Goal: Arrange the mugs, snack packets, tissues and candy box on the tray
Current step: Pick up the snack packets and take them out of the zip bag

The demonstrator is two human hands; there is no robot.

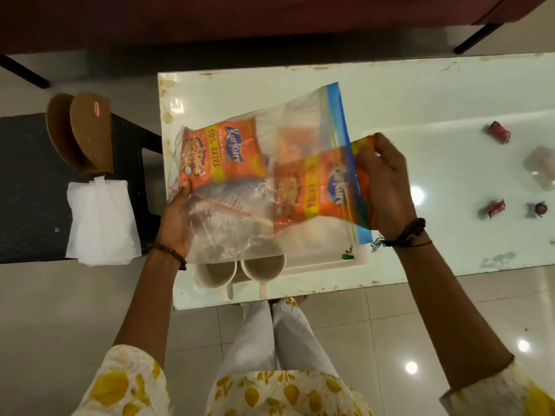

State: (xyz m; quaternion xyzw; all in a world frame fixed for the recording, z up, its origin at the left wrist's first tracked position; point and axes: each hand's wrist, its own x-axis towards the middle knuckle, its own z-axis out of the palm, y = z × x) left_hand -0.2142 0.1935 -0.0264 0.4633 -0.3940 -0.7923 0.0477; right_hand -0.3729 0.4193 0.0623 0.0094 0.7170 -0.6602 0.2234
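Note:
A clear zip bag (228, 226) with a blue seal strip is held over the glass table (420, 94). My left hand (177, 217) grips its closed bottom end. Inside it lies an orange Kurkure snack packet (222, 154). My right hand (381, 181) pinches the top of a second orange Kurkure packet (318, 193), which is half out of the bag's mouth. Two white mugs (214, 273) (264, 265) stand side by side under the bag near the table's front edge. White tissues (100, 223) lie on a dark stool at the left.
Wrapped candies (498, 132) (495, 209) (537, 209) and a small clear box (540, 166) lie on the table's right part. Two brown curved pieces (81, 130) stand on the dark stool (27, 187). A dark red sofa (240, 16) runs along the top. My legs are below the table edge.

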